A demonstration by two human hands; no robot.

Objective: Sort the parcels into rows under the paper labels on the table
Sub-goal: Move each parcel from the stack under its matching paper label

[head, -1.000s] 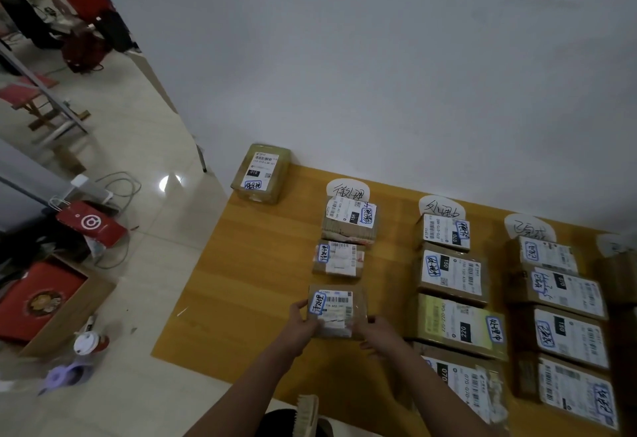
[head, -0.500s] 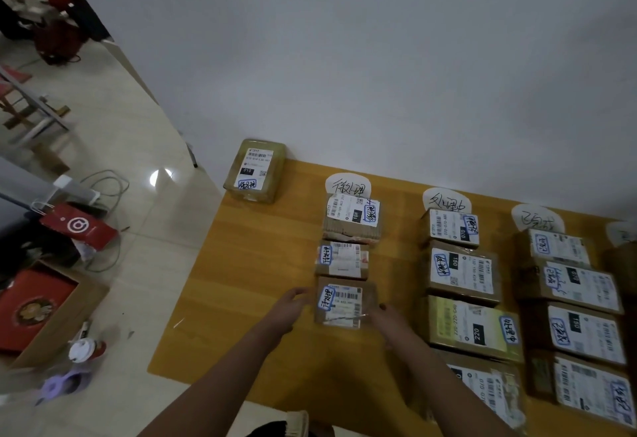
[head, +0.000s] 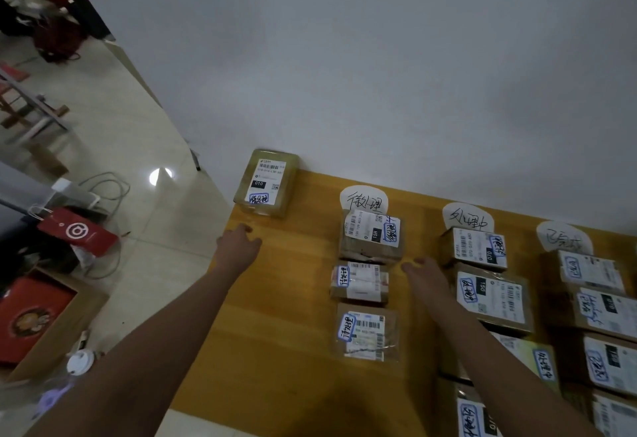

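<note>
From the head camera I see one unsorted parcel [head: 265, 183] at the desk's [head: 282, 298] far left corner. My left hand [head: 238, 243] hovers near it, fingers loose, holding nothing. My right hand [head: 425, 273] lies spread and empty beside the first row [head: 362, 285]. The taped box looks light, stiff, maybe slick: I'd grip its long sides.

A yellow wooden table [head: 293, 298] stands against the wall [head: 344, 57]. Three labels [head: 363, 200] lie along its far edge, with parcels [head: 489, 298] running toward the near edge under each. The left row [head: 360, 281] has three. A lone parcel [head: 265, 183] sits at the far left corner.
</note>
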